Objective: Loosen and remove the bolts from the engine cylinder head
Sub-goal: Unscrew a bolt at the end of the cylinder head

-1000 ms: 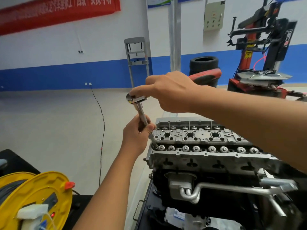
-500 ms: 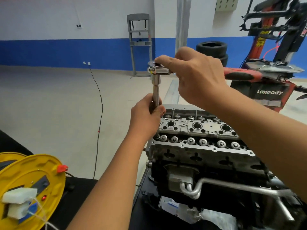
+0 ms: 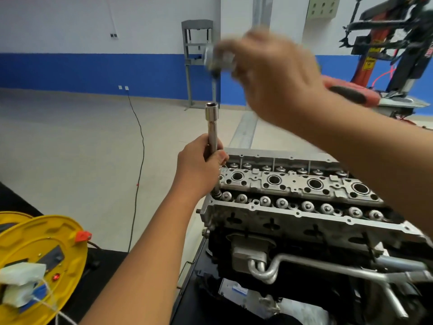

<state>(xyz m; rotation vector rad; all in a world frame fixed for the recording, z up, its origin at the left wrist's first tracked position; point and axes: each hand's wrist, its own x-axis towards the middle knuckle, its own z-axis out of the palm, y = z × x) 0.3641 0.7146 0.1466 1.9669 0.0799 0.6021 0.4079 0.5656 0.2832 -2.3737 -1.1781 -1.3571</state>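
Extension bar with socket [image 3: 212, 127] is gripped by the left hand [image 3: 199, 170] at frame centre, seated on a bolt at the left end of the cylinder head [image 3: 293, 195]. Ratchet wrench [image 3: 218, 59], blurred, is held clear above by the right hand [image 3: 278, 78], fingers curled round its head, red handle at upper right. Progress judged early: head not yet lifted. Four centre bores counted; bolt count cannot be told. One yellow cable reel [image 3: 42, 261] at lower left.

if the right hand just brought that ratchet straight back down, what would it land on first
Most likely the open top of the extension bar that the left hand holds upright on the cylinder head. The right hand is motion-blurred and depth is unclear, so alignment is uncertain.
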